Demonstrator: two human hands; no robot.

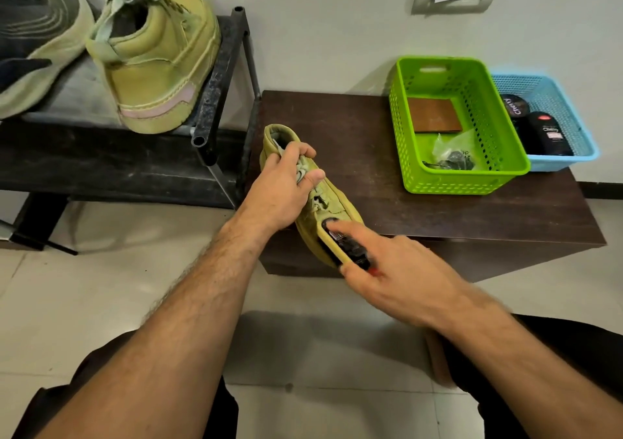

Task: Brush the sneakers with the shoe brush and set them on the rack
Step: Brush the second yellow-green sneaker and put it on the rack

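Observation:
My left hand [286,186] grips an olive-green sneaker [332,202] by its tongue and laces, fingers hooked into the opening, at the front left corner of a dark wooden table [371,176]. My right hand [397,277] holds a black shoe brush [347,246] against the sneaker's toe side, index finger stretched along the brush's back. The hand is motion-blurred. The matching olive sneaker [158,64] stands heel toward me on the top shelf of the black metal rack [215,81] at the left.
A dark and grey running shoe [30,41] sits on the rack's far left. On the table stand a green basket [451,125] with a brown board and a plastic bag, and a blue basket [553,125] holding polish containers. Tiled floor lies below; my knees frame the bottom.

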